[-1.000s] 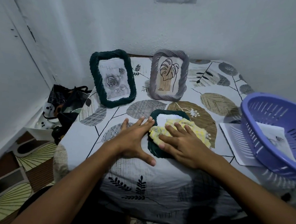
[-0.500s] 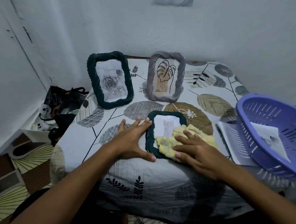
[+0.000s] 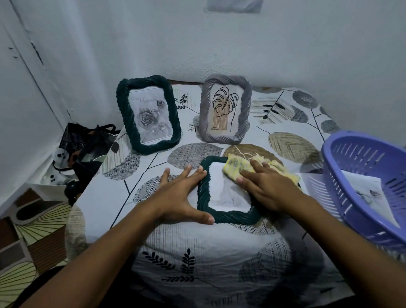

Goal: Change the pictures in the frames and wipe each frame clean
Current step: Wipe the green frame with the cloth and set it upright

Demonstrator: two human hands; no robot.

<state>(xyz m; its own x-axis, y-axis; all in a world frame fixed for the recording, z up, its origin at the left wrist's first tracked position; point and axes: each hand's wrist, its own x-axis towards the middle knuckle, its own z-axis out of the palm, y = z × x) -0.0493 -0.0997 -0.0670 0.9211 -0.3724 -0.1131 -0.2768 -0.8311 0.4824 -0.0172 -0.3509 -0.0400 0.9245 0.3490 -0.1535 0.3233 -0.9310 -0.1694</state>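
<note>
3 frames show in the head view: 2 stand upper centre, and the dark green frame (image 3: 228,190) lies flat mid-picture. Your left hand (image 3: 183,197) braces its edge, fingers spread; your right hand (image 3: 266,187) presses the yellow cloth (image 3: 255,168) flat. Hard strokes could push it rightward into the basket (image 3: 372,186); lower left stays open.

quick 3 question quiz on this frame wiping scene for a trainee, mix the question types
1. True or false: the yellow cloth lies under the right hand.
2. Which frame is being wiped? A) the grey frame B) the flat dark green frame C) the rose-picture frame
3. Fill in: the left hand steadies the flat frame with ____ fingers.

Key: 1 true; 2 B; 3 straight. The purple basket on the right holds paper sheets.
</note>
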